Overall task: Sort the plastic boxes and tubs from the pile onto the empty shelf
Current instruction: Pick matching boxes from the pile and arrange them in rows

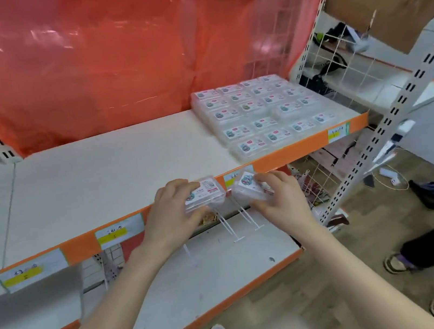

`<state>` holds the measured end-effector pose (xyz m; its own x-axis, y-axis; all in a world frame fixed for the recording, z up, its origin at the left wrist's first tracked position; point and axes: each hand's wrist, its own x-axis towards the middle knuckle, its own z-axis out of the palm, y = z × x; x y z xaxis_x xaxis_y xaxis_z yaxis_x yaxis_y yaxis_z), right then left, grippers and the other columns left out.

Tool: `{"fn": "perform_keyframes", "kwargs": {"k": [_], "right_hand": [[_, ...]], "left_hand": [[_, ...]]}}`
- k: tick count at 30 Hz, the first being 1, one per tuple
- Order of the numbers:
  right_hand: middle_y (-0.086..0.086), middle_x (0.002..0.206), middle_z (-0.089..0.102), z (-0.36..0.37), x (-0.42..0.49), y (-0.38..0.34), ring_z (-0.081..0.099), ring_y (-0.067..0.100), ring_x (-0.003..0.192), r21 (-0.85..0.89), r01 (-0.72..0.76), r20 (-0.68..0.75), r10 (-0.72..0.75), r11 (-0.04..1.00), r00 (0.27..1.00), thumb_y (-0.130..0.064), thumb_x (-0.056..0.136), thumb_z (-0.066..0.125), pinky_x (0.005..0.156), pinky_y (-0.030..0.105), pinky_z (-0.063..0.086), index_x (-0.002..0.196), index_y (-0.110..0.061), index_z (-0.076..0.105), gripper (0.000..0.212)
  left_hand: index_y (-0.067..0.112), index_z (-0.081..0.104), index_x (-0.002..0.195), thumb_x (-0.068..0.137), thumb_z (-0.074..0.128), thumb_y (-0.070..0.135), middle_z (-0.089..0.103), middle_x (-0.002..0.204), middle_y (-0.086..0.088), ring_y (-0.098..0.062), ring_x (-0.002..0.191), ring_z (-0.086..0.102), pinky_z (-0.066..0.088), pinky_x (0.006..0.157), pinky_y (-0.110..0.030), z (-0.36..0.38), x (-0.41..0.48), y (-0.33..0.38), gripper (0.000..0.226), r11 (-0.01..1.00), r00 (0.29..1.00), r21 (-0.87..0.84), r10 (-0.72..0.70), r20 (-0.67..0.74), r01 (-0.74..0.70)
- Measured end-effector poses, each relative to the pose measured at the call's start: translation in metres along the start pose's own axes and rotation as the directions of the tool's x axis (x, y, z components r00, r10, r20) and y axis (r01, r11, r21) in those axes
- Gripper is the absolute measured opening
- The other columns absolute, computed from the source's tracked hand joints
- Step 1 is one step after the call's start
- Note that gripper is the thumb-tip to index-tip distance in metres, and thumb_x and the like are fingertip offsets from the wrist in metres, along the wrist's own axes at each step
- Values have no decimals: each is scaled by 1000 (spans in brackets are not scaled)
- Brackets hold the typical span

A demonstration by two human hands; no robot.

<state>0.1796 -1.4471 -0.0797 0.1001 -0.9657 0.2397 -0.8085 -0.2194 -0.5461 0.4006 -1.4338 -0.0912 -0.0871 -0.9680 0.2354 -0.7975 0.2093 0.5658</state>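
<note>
Left hand (174, 213) gripping clear box (205, 194), right hand (279, 197) gripping another box (247, 186) — before shelf (97, 169)

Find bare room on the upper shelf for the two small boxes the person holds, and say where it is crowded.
Free: the left and middle of the upper shelf, between the red plastic sheet behind, the orange edge in front and the block of boxes to the right. Crowded: the right end, where those boxes sit packed in rows.
</note>
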Motion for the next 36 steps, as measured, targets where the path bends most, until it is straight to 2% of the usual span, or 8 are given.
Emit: {"fn": "perform_keyframes", "kwargs": {"k": [7, 11, 15, 20, 23, 25, 31, 36], "right_hand": [[9, 117, 58, -17, 75, 32, 47, 33, 111, -20, -25, -66, 23, 999, 998, -13, 71, 74, 91, 31, 33, 113, -11, 62, 44], [9, 119, 55, -19, 108, 42, 44, 30, 113, -21, -23, -74, 21, 1000, 997, -10, 73, 71, 90, 25, 29, 116, -12, 61, 44], [10, 121, 53, -17, 132, 52, 42, 30, 116, 11, -22, -62, 23, 1000, 998, -10, 75, 70, 96, 31, 30, 117, -12, 59, 44], [11, 121, 54, -11, 153, 60, 45, 31, 114, 38, -10, -65, 13, 999, 998, -11, 72, 73, 94, 27, 29, 117, -11, 61, 46], [9, 123, 53, -10, 164, 65, 43, 29, 115, 38, 33, -60, -31, 999, 998, -11, 72, 72, 89, 20, 25, 118, -12, 60, 48], [8, 124, 52, -13, 171, 69, 41, 29, 117, 46, 65, -32, -63, 997, 997, -11, 72, 71, 91, 24, 27, 119, -12, 59, 49], [12, 121, 55, -25, 194, 91, 47, 36, 114, -84, 210, 45, -207, 974, 977, -27, 64, 57, 92, 45, 35, 117, -12, 62, 56], [5, 134, 47, -32, 211, 110, 37, 28, 128, -162, 360, 191, -329, 919, 925, -23, 69, 62, 97, 41, 23, 124, -18, 57, 55]], "left_hand": [[15, 56, 124, 63, 32, 63, 49, 127, -8, -28, 116, 41, 28, 98, -26, 22, 82, 0, 82, 999, 1000, -33, -4, 6, 5], [18, 52, 129, 71, 46, 52, 44, 133, -6, -24, 122, 35, 24, 101, -25, 34, 116, 0, 67, 1000, 999, -22, -16, 47, 17], [17, 50, 130, 84, 59, 35, 42, 135, -8, -26, 123, 34, 23, 103, -27, 45, 131, -8, 51, 1000, 998, 14, -18, 62, 17], [17, 48, 132, 69, 43, 49, 40, 138, -7, -24, 127, 33, 22, 106, -27, 48, 134, -9, 71, 998, 991, 50, -34, 133, 28], [18, 49, 132, 62, 30, 65, 42, 138, -5, -22, 129, 32, 23, 106, -28, 48, 135, -3, 87, 998, 993, 64, -24, 112, 17], [19, 50, 131, 61, 26, 67, 43, 137, -3, -20, 129, 32, 24, 106, -31, 49, 138, 5, 88, 996, 997, 82, -23, 75, 17], [13, 64, 114, 74, 38, 55, 60, 117, -8, -31, 111, 53, 41, 91, -44, 62, 158, 40, 63, 986, 998, 166, 35, -59, -25], [13, 66, 109, 74, 41, 52, 64, 109, -9, -33, 102, 59, 48, 81, -45, 84, 174, 70, 58, 980, 1000, 196, 17, -16, -14]]}}
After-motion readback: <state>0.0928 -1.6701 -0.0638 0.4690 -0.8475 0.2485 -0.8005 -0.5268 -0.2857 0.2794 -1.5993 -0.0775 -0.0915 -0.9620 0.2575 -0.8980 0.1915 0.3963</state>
